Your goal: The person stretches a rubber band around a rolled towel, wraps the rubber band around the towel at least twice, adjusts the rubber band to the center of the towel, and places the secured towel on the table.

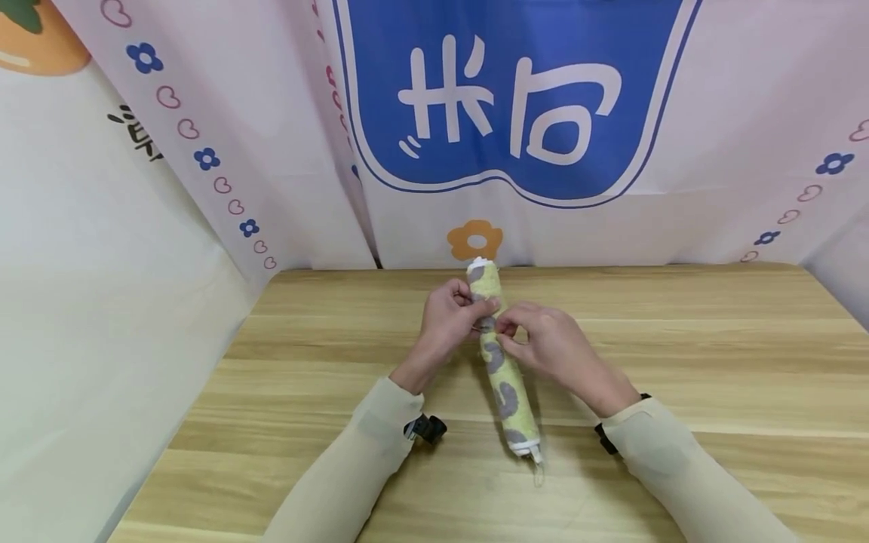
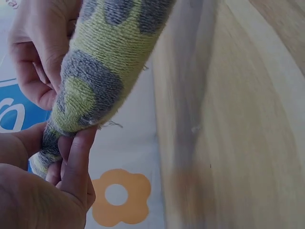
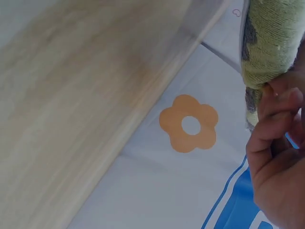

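Both hands, left hand (image 1: 448,317) and right hand (image 1: 550,343), each grip pinching the rolled towel (image 1: 504,377) mid-table (image 1: 713,362), hide its upper middle; printed curtain (image 1: 509,98) behind

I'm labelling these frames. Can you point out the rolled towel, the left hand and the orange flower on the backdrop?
rolled towel (image 1: 505,381): head view, lower half of the roll.
left hand (image 1: 444,317): head view, back of the hand.
orange flower (image 1: 475,240): head view, a petal near its middle.

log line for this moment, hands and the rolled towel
left hand: pinches rolled towel near far end | right hand: pinches same spot | towel: rolled tight, on wooden table
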`<state>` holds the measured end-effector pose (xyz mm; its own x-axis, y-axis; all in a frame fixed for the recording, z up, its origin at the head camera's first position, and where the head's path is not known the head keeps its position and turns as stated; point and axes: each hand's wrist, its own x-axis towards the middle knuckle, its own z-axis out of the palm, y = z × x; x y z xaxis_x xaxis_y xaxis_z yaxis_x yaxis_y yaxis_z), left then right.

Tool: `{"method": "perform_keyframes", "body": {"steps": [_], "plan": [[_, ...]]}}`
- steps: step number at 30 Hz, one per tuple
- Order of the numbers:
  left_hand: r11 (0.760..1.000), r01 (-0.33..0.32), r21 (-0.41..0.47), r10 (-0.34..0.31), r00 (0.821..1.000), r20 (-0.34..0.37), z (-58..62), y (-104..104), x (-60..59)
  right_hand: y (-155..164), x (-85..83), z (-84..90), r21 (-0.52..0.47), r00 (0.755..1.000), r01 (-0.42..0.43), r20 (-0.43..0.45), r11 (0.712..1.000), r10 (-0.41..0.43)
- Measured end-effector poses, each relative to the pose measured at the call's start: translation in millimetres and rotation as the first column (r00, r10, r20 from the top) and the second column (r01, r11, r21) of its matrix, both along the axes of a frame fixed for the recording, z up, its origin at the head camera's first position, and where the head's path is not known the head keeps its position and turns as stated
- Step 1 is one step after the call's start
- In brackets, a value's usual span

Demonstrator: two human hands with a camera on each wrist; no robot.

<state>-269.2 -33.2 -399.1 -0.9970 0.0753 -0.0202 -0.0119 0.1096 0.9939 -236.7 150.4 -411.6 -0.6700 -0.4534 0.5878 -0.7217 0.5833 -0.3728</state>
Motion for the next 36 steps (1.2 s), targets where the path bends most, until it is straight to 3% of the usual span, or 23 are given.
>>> {"method": "perform_keyframes", "body": {"steps": [7,12,16,22,30,36], "plan": [[0.999,-0.002,-0.045,0.0,0.999,-0.045,3.1,2.6,3.7,-1.0,-0.8,-1.4,-0.046,0.996,-0.014,0.09,0.999,0.018],[0.998,0.0,-0.07,-0.005,0.998,-0.064,3.2,5.1,6.1,1.2,-0.7,-2.9,-0.142,0.975,-0.022,0.214,0.99,0.052],[0.998,0.012,-0.06,-0.016,0.998,-0.066,2.4,5.5,6.3,3.1,-1.2,-2.3,-0.179,0.964,-0.035,0.254,0.983,0.08],[0.999,0.008,0.037,-0.007,1.0,-0.029,2.7,1.3,2.2,6.3,-2.7,-0.1,-0.185,0.972,-0.046,0.218,0.982,0.087],[0.997,0.03,0.075,-0.03,1.0,-0.01,7.6,-7.1,-2.0,8.2,-6.5,-2.1,-0.275,0.978,-0.073,0.169,0.959,0.123],[0.996,0.012,0.084,-0.014,1.0,0.027,10.0,-7.4,0.1,4.8,-9.5,-3.1,-0.208,0.983,-0.121,0.112,0.971,0.146]]}}
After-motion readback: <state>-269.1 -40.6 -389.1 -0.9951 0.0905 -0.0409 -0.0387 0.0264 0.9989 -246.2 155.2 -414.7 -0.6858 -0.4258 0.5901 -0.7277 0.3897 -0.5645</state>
